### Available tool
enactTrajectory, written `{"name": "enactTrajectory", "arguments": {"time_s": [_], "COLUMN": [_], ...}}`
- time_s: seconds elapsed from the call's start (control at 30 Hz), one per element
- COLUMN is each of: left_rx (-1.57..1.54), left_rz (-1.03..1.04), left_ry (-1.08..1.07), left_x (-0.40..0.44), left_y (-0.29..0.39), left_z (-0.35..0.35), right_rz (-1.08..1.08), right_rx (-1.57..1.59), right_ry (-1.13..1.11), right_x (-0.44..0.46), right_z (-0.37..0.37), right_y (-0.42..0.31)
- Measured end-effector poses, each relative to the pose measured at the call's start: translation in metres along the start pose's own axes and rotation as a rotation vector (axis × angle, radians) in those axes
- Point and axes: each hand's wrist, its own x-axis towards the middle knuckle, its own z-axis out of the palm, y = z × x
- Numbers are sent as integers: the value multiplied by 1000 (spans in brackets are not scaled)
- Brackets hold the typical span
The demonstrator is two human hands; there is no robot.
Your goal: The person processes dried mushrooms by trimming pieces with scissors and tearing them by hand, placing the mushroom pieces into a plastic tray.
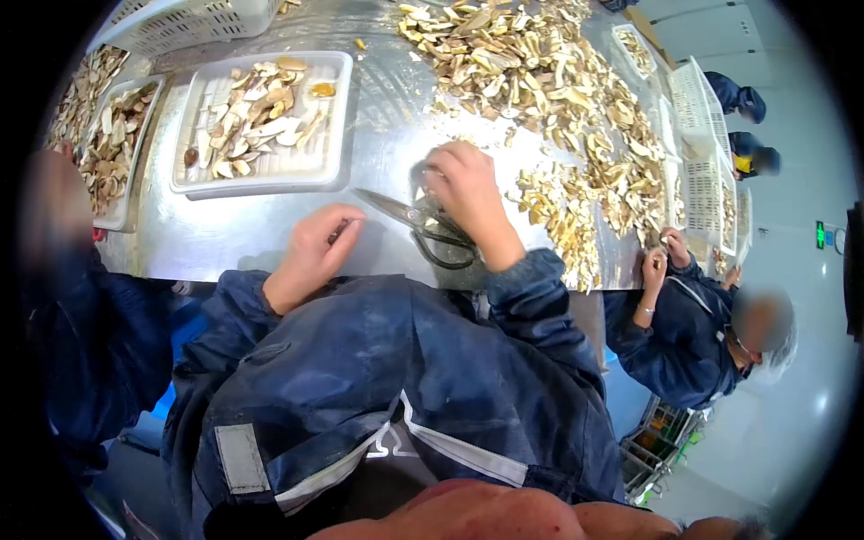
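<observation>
My left hand is closed near the table's front edge, its fingers curled in; a dark spot shows between thumb and fingers, and I cannot make out whether it is a held piece. My right hand is bent down over the metal table with its fingertips together, and whatever they hold is hidden. Beside and partly under that hand lies a pair of scissors, with black handles toward me and blades pointing left. Left of the scissors, a white tray holds sliced dried mushrooms.
A large heap of mushroom slices spreads across the right side of the steel table. Another filled tray and a white basket stand left. A co-worker works at right beside white crates; another person is at left.
</observation>
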Motion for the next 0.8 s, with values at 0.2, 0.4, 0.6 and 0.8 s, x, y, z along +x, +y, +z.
{"name": "enactTrajectory", "arguments": {"time_s": [0.2, 0.4, 0.6, 0.8], "left_rx": [79, 98, 29, -48], "left_rz": [-34, 31, -58, -107], "left_ry": [-36, 8, 34, 15], "left_x": [-1, -1, -4, -1], "left_y": [-3, -2, -1, -2], "left_z": [-1, 4, 3, 2], "right_rz": [324, 305, 363, 394], "right_rx": [-386, -75, -156, 0], "right_ry": [36, 238, 291, 221], "right_x": [-70, -9, 92, 92], "right_z": [-69, -83, -48, -23], "right_y": [38, 25, 54, 62]}}
